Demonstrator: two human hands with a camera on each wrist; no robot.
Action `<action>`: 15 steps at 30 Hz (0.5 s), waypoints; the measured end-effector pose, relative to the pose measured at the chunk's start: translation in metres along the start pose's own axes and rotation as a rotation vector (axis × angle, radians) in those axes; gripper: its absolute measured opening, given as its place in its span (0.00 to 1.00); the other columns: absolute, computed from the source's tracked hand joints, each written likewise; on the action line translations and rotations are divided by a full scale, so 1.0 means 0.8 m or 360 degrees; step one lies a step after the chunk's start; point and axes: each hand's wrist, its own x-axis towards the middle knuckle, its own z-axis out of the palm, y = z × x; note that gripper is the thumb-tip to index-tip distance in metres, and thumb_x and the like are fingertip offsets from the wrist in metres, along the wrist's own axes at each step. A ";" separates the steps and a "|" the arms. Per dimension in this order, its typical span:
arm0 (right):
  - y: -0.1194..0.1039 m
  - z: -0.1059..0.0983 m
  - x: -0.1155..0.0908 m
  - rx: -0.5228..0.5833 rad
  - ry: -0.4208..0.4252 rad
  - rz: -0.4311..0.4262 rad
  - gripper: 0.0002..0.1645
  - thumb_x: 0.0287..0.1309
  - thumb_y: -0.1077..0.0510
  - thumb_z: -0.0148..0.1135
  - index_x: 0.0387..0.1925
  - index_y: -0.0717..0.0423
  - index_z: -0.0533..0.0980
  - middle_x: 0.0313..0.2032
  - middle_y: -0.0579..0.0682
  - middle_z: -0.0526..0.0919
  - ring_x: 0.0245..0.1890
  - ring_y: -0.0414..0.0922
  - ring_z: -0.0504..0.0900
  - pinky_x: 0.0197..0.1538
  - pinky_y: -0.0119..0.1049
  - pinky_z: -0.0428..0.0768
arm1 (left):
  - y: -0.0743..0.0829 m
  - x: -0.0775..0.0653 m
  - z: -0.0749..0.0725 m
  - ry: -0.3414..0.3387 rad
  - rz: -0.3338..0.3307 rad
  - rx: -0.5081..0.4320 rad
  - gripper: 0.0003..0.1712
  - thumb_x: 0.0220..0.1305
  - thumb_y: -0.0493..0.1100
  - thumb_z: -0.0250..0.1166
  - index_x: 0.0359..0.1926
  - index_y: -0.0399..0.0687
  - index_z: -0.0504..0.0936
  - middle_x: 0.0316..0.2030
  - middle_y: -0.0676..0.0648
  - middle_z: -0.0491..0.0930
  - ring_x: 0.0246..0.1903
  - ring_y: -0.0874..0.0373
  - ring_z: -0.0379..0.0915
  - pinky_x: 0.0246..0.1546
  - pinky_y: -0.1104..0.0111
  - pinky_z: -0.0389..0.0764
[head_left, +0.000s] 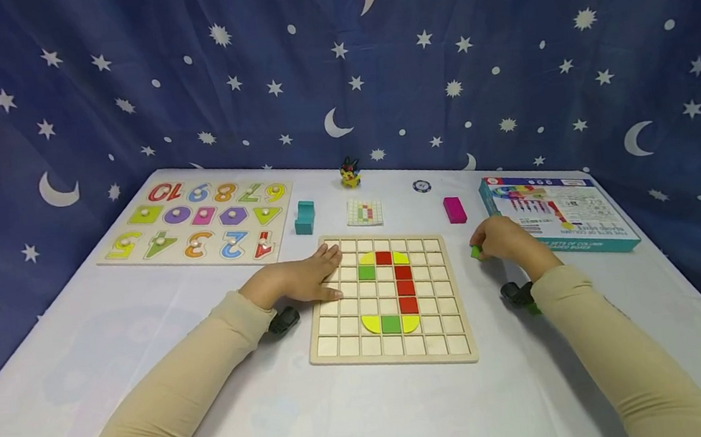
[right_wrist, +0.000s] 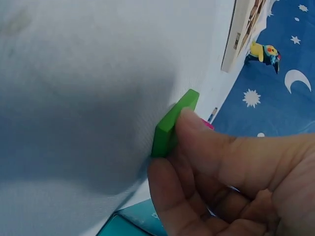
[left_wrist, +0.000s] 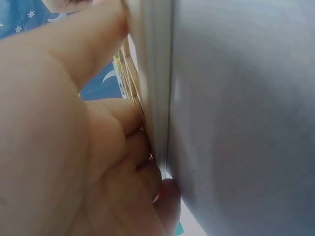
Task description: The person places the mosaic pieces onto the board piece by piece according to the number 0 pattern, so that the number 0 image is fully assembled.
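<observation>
A wooden grid board [head_left: 333,347] lies mid-table, with red squares [head_left: 406,288], green squares [head_left: 391,324] and yellow rounded pieces [head_left: 371,324] set in some of its cells. My left hand [head_left: 305,279] rests on the board's left edge with its fingers spread. In the left wrist view the fingers [left_wrist: 135,147] lie along the board's rim. To the right of the board, my right hand [head_left: 509,242] pinches a green square tile [right_wrist: 173,123] between thumb and fingers, close over the white cloth.
Behind the board lie a small pattern card [head_left: 364,212], a teal block [head_left: 304,218], a magenta block [head_left: 454,210], a poker chip [head_left: 422,186] and a small yellow figure [head_left: 350,173]. A number puzzle [head_left: 195,225] sits back left, a boxed game [head_left: 558,213] back right.
</observation>
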 end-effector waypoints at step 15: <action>-0.006 -0.003 -0.009 0.0047 0.0028 -0.0115 0.07 0.47 0.68 0.66 0.32 0.64 0.80 0.27 0.52 0.78 0.29 0.45 0.72 0.34 0.33 0.72 | 0.001 -0.001 -0.001 0.0005 0.0009 -0.0006 0.48 0.66 0.57 0.51 0.71 0.36 0.36 0.71 0.40 0.29 0.70 0.45 0.19 0.69 0.54 0.36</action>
